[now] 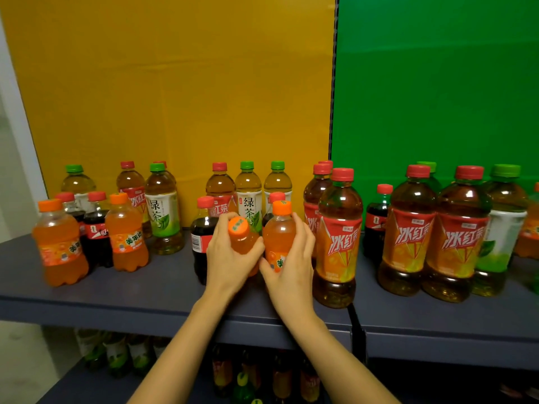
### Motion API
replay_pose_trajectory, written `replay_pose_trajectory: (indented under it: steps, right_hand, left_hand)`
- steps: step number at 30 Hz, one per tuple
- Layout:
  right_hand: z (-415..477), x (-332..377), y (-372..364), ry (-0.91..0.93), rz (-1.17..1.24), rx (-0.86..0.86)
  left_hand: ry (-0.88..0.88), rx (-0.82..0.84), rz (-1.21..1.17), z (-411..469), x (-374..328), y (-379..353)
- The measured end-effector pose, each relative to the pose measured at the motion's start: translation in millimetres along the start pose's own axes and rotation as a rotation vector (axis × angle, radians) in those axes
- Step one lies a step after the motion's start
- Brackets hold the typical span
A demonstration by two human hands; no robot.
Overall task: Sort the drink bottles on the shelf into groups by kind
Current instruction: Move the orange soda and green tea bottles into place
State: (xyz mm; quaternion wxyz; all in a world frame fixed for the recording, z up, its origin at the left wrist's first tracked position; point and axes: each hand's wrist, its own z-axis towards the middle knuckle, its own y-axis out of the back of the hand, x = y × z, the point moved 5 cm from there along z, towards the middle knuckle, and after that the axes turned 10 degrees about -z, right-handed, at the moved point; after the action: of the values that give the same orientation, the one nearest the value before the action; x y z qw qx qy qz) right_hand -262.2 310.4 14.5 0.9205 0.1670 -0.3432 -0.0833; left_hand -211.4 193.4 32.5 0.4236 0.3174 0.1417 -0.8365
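Observation:
Mixed drink bottles stand on a dark blue shelf point(145, 290). My left hand point(226, 258) grips a small orange soda bottle point(242, 236), tilted toward me with its orange cap near the camera. Beside it my right hand point(291, 266) holds a second small orange soda bottle point(278, 228), which stands upright. The two bottles nearly touch at mid-shelf. Two more orange sodas point(59, 243) stand at the left front with small colas point(97, 228). Red-capped iced tea bottles point(338, 237) and green tea bottles point(163, 211) are spread along the shelf.
A cola bottle point(201, 228) stands just left of my left hand. Large iced tea bottles point(408, 231) crowd the right side, with a small cola point(376, 217) behind. Yellow and green panels back the shelf. A lower shelf point(122, 386) holds more bottles.

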Motion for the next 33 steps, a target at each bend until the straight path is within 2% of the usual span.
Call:
replay_pose_trajectory:
  steps: [4,7,10,13,17,24,33]
  right_hand:
    - [-3.3,-7.8,-7.9,-0.107,0.035,0.073]
    - [-5.8,-7.7,-3.6,-0.119,0.118,0.107]
    - [-16.5,-2.1,10.5,-0.104,0.244,0.146]
    - [-27.3,2.3,34.5,-0.099,0.379,0.128]
    - [-28.7,-7.0,81.8,-0.107,0.437,0.042]
    - [-22.0,-51.3,191.6,-0.081,0.404,-0.087]
    - [-37.3,-134.9,357.2,-0.110,0.261,-0.238]
  left_hand:
    - [-0.005,-0.060,-0.081,-8.2,4.4,2.9]
    - [-0.053,-0.173,-0.122,-3.8,-4.9,16.3]
    - [-0.126,-0.190,-0.156,2.5,-26.5,25.4]
    - [-0.147,-0.185,-0.242,8.2,-53.1,26.1]
    - [-0.098,-0.193,-0.427,11.3,-83.3,9.9]
    - [-0.003,-0.173,-0.692,-8.7,-139.3,-82.6]
    - [0.079,0.009,-0.825,-67.0,-211.3,-251.5]
